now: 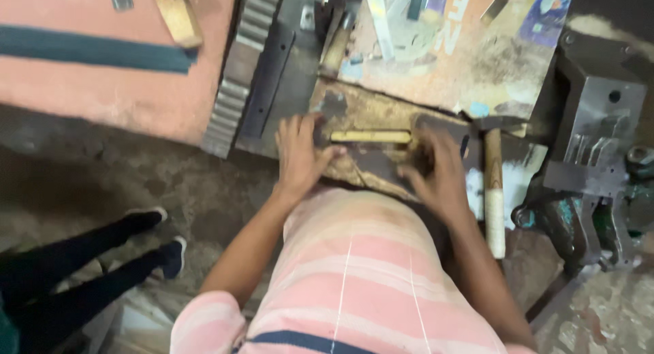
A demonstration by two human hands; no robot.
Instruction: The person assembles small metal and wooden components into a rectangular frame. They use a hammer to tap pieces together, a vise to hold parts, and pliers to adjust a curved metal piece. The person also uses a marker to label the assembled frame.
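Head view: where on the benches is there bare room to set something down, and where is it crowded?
Bare: the pink bench top, below the dark strip and left of the ribbed bar. Crowded: around the brass piece between left hand and right hand, with the hammer and vise beside.

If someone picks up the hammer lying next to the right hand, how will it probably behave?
The hammer would likely feel head-heavy: a dark metal head sits on a long wooden handle, so it may tip toward the head end. It looks rigid, not floppy. The pale wrapping on the handle probably helps the grip. It lies flat beside the right hand, so rolling seems unlikely.
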